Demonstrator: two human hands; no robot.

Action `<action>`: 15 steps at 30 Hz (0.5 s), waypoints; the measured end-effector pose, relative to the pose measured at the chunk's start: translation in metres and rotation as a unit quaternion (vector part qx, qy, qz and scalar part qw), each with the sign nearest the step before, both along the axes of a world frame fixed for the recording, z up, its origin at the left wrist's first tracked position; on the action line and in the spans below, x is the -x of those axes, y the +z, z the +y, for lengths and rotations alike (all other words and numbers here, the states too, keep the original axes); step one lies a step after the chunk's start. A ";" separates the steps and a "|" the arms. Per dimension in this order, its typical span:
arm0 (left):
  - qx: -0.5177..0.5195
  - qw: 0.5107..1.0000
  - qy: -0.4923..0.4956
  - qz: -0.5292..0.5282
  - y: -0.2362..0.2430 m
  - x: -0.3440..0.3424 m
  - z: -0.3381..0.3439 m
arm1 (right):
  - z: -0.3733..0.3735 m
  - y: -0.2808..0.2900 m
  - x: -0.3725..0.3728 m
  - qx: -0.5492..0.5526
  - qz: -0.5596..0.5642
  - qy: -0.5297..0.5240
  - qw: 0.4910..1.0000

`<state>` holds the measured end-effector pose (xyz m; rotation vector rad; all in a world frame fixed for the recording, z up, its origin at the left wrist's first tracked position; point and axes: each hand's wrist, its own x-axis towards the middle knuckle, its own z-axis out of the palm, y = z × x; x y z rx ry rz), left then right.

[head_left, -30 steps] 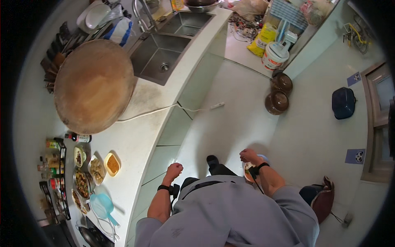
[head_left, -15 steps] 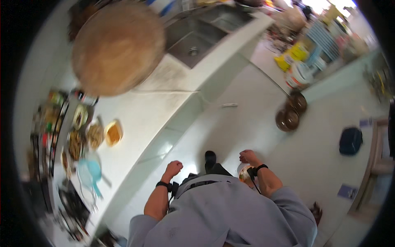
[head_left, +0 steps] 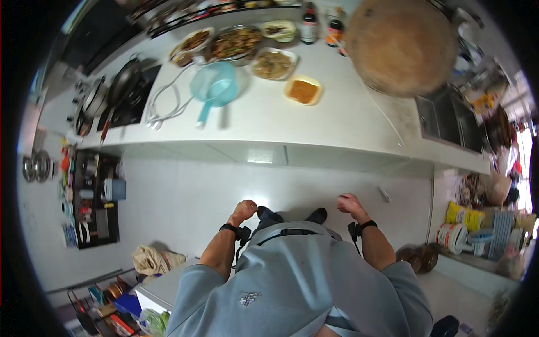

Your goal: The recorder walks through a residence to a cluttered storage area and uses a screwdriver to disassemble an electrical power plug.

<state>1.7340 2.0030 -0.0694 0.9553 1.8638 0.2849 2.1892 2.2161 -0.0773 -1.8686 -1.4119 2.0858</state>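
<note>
My left hand [head_left: 243, 211] hangs in front of my body, its fingers loosely curled, with nothing seen in it. Level with it on the other side, my right hand [head_left: 352, 206] is also curled and holds nothing that shows. Both are over the floor, apart from the white counter [head_left: 258, 121]. On that counter sit a light-blue strainer or dipper with a handle [head_left: 214, 84], a yellow dish of orange-brown food [head_left: 304, 90] and a plate of pale food [head_left: 274, 64]. Farther back are a bowl of mixed cooked food [head_left: 236, 42] and two dark sauce bottles [head_left: 309, 25].
A large round wooden board [head_left: 401, 48] stands by the sink [head_left: 449, 118] at the right. A wok [head_left: 124, 84] rests on the stove at the left. Brown round pots [head_left: 418, 258] and a white bucket [head_left: 451, 238] stand low on the right; a dark shelf [head_left: 96, 196] is at left.
My view has swung left, so the counter now lies straight ahead and the stove and shelf have come in. Both hands remain curled and without anything seen in them.
</note>
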 end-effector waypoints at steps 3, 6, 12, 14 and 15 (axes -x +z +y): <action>0.018 0.996 0.085 -0.011 -0.025 0.082 -0.089 | -0.001 0.047 0.114 -0.006 0.074 0.025 0.997; 0.048 0.976 0.203 -0.066 -0.019 0.137 -0.149 | 0.000 0.087 0.222 0.004 0.165 0.090 0.982; -0.001 0.892 0.428 -0.147 0.009 0.215 -0.240 | 0.010 0.163 0.472 -0.013 0.282 0.090 0.955; -0.026 0.871 0.465 -0.154 0.013 0.224 -0.264 | 0.006 0.174 0.539 0.046 0.342 0.011 0.939; -0.049 0.856 0.490 -0.161 0.015 0.226 -0.274 | 0.007 0.174 0.568 0.049 0.341 0.024 0.939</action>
